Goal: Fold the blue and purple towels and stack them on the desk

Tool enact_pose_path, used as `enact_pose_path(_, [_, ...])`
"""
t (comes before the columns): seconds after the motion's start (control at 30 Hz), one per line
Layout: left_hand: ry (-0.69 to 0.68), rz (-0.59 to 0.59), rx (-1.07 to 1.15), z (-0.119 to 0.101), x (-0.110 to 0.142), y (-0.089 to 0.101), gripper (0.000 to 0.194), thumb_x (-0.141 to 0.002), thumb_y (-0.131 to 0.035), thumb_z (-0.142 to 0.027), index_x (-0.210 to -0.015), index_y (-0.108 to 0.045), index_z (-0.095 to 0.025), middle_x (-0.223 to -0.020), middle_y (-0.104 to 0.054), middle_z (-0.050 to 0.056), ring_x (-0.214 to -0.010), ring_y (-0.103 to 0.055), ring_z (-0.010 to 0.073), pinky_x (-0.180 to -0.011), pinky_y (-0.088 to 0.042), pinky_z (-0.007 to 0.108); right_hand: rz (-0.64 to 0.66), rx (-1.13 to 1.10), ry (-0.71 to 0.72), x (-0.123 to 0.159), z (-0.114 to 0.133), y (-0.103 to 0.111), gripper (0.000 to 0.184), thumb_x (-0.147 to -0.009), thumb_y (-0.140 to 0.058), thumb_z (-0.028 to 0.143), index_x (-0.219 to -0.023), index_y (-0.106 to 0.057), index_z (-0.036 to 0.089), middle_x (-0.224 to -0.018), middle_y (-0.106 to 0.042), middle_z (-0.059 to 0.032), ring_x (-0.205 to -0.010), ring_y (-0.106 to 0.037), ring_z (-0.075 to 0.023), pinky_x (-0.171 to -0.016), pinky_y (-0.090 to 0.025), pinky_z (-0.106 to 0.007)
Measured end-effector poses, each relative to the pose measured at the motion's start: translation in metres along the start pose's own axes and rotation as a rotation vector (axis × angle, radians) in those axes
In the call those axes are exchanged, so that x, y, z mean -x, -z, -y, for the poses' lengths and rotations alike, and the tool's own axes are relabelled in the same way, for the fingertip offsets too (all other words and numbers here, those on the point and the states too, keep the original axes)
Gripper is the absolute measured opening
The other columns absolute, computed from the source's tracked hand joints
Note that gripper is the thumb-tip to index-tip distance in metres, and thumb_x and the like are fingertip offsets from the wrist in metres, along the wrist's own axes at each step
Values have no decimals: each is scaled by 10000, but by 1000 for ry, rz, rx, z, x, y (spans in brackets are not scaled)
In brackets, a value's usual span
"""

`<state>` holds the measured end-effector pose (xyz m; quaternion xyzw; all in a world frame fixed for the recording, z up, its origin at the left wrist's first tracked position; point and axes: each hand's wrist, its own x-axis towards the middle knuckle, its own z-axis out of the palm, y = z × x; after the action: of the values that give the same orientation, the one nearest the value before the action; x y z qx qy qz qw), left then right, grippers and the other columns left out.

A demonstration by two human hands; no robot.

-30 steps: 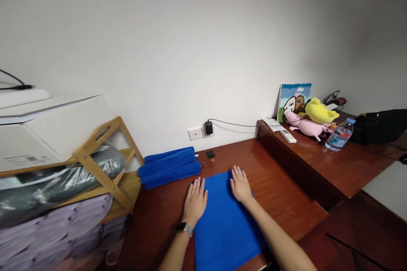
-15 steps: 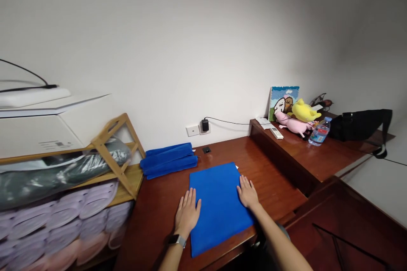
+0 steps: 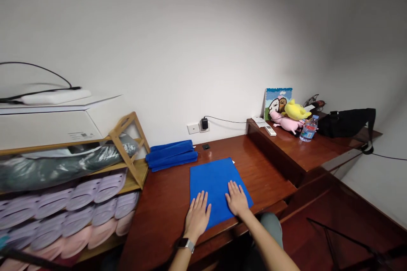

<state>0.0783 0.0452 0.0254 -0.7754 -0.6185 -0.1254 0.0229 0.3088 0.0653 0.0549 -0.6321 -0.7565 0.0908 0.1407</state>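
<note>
A flat square of blue microfibre cloth [image 3: 215, 182] lies on the reddish-brown wooden desk [image 3: 267, 165]. My left hand [image 3: 197, 216], with a black-strapped watch [image 3: 186, 244] on its wrist, rests palm down over the cloth's near left edge. My right hand [image 3: 237, 199] lies flat on the cloth's near right part. Both hands have their fingers spread and grip nothing. The near corner of the cloth is hidden under my left hand.
A stack of folded blue towels [image 3: 171, 156] lies at the desk's back edge, near a wall socket with a black charger [image 3: 204, 123]. A raised wooden ledge [image 3: 305, 156] holds plush toys and a water bottle [image 3: 308, 129]. Shelves of lilac and pink slippers [image 3: 82, 203] stand left.
The whole view has tilted and drawn back, so the desk looks smaller. My hands have moved closer together, with my left hand shifting onto the cloth's edge.
</note>
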Motion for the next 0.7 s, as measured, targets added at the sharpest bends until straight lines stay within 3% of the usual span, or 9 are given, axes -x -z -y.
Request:
enact_pose_path(0.1, [73,-34,-6,28,17,3,648,-1071,-268,-487,-1646,-352,-199,-1698,-405,106,-1590,-370,276,-1313,-312,533,36,45,-126,9,-35,18,644,-1100,-268,423,-1688,-314,163,-1731,-262,-99,-1623,-237,-259,-1324,-185,-501])
enact_pose_path(0.17, [85,-52,-27,34,24,7,656,-1067,-271,-480,-1639,-365,-174,-1690,-414,118,-1584,-380,281,-1314,-309,538,39,58,-175,15,-45,26,654,-1099,-273,423,-1682,-323,132,-1731,-258,-113,-1623,-234,-267,-1323,-190,-496])
enact_pose_path(0.23, [67,-82,-50,24,25,12,648,-1069,-260,-451,-1625,-394,-148,-1685,-419,127,-1586,-377,278,-1320,-297,527,-8,55,-165,18,-39,28,652,-1102,-265,409,-1672,-337,99,-1732,-253,-124,-1628,-214,-273,-1329,-174,-494])
enact_pose_path(0.3, [25,-95,-49,1,20,18,632,-1075,-240,-412,-1616,-411,-136,-1689,-414,124,-1590,-369,266,-1324,-294,506,-72,27,-89,20,-17,25,640,-1109,-254,396,-1669,-345,99,-1734,-255,-118,-1632,-202,-265,-1333,-167,-486])
enact_pose_path(0.4, [-82,-18,-27,-41,12,20,597,-1056,-276,-317,-1611,-430,-160,-1691,-418,103,-1594,-361,254,-1325,-297,486,-102,-34,78,21,25,13,614,-1124,-243,400,-1666,-369,141,-1721,-312,-91,-1624,-237,-238,-1333,-185,-457])
enact_pose_path(0.47, [-131,33,-40,-57,11,15,606,-1017,-326,-246,-1610,-440,-191,-1694,-415,91,-1605,-336,260,-1331,-277,499,-75,-61,163,23,45,4,598,-1133,-217,397,-1656,-397,170,-1701,-371,-75,-1610,-281,-220,-1330,-200,-440])
enact_pose_path(0.57, [-116,22,-62,-56,21,3,616,-1013,-340,-262,-1622,-419,-216,-1697,-407,86,-1607,-328,272,-1324,-282,530,-44,-72,213,29,48,-5,598,-1139,-223,454,-1654,-404,210,-1687,-405,-58,-1600,-307,-215,-1328,-207,-438])
enact_pose_path(0.7, [-30,-52,-65,-31,39,-7,619,-1067,-288,-422,-1620,-414,-174,-1691,-412,108,-1583,-384,265,-1307,-334,514,-59,-26,177,38,11,-5,630,-1129,-276,514,-1672,-354,203,-1707,-350,-68,-1609,-284,-231,-1331,-200,-457])
